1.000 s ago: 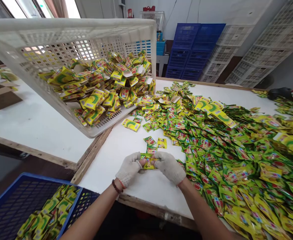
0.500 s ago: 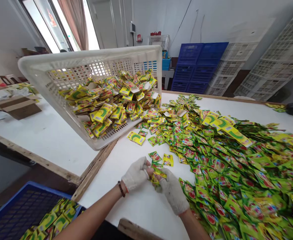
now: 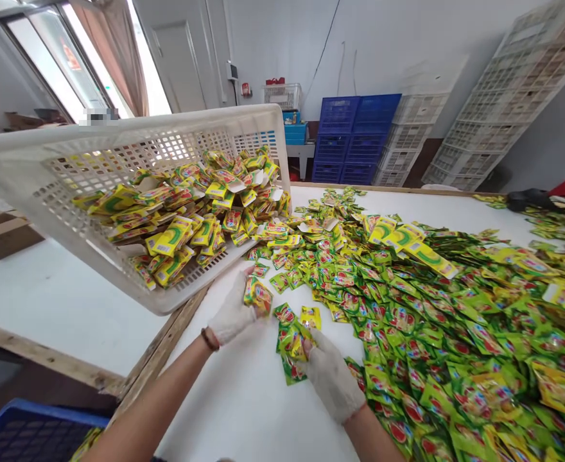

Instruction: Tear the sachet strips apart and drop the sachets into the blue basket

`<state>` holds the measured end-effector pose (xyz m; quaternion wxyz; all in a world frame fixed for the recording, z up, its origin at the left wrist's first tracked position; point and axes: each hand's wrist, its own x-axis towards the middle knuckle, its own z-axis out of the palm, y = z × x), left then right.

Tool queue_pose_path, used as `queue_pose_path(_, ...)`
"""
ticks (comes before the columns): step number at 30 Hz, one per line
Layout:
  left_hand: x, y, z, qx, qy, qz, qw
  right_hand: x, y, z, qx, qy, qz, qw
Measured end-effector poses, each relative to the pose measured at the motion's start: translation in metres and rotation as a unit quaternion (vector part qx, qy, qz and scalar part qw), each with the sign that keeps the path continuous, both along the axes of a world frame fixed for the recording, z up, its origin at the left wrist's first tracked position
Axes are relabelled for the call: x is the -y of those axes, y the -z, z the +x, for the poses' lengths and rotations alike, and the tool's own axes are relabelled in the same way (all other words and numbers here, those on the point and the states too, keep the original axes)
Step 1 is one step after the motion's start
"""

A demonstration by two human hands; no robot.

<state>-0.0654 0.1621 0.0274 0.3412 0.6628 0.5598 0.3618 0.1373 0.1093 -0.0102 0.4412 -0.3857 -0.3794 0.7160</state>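
My left hand [image 3: 234, 311], in a white glove with bare fingertips, grips a small yellow box [image 3: 258, 296] by its left side, just above the white table. My right hand [image 3: 330, 372], gloved alike, pinches several green and yellow candy packets [image 3: 292, 346] close to the table top; how many are in its fingers is hidden. A yellow packet [image 3: 310, 317] lies just beyond them. To the right spreads a large heap of green packets [image 3: 417, 321]. Behind my left hand a tilted white plastic basket [image 3: 133, 282] is filled with yellow boxes [image 3: 171, 237].
A strip of joined yellow boxes [image 3: 422, 253] lies on the heap. At lower left stands a blue crate [image 3: 32, 430]. A cardboard box [image 3: 3, 237] sits on the left table. Blue crates [image 3: 354, 138] and white crates [image 3: 485, 128] are stacked by the wall.
My left hand has moved away from the right, leftward and toward the basket, and now holds a yellow box. My right hand stays low with the packets. The view has shifted to the right.
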Motion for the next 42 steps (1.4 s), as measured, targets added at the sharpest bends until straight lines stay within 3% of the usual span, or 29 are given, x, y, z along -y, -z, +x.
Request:
queue_pose_path(2,0.034,0.006,0.005,0.115,0.008,-0.03,0.993,0.002,-0.001,-0.001,-0.073,-0.017,-0.032,0.997)
queue_pose_path(4,0.064,0.013,0.006,0.111,0.002,-0.036,0.993,0.004,0.0,-0.002,-0.075,-0.033,-0.055,0.995)
queue_pose_path(7,0.094,0.02,0.004,-0.068,-0.043,0.054,0.995,0.006,0.004,-0.002,0.072,-0.029,-0.022,0.997)
queue_pose_path(9,0.104,0.02,0.004,-0.238,-0.051,0.112,0.963,0.007,0.007,-0.002,0.198,-0.031,0.043,0.979)
queue_pose_path(12,0.11,0.019,0.01,-0.36,-0.007,0.071,0.93,0.01,0.007,-0.003,0.273,-0.063,0.128,0.951)
queue_pose_path(15,0.112,0.019,0.015,-0.336,0.001,0.012,0.942,0.016,0.001,-0.002,0.302,-0.056,0.139,0.941)
queue_pose_path(18,0.115,0.02,0.016,-0.301,-0.018,0.018,0.953,0.02,-0.007,0.004,0.348,-0.087,0.1,0.928)
queue_pose_path(22,0.121,0.02,0.02,-0.305,0.036,0.047,0.95,0.022,-0.017,0.01,0.444,-0.142,0.18,0.866)
queue_pose_path(25,0.123,0.024,0.027,-0.309,0.052,0.054,0.948,0.025,-0.021,0.006,0.51,-0.125,0.223,0.821)
queue_pose_path(27,0.123,0.027,0.032,-0.307,0.033,0.055,0.95,0.029,-0.02,0.003,0.527,-0.099,0.23,0.812)
queue_pose_path(32,0.121,0.024,0.037,-0.324,-0.012,0.042,0.945,0.036,-0.018,0.008,0.456,-0.059,0.189,0.868)
queue_pose_path(36,0.123,0.02,0.042,-0.357,0.022,0.044,0.933,0.039,-0.023,0.012,0.466,-0.044,0.217,0.857)
queue_pose_path(42,0.125,0.024,0.044,-0.324,-0.013,0.041,0.945,0.051,-0.029,0.012,0.325,-0.097,0.059,0.939)
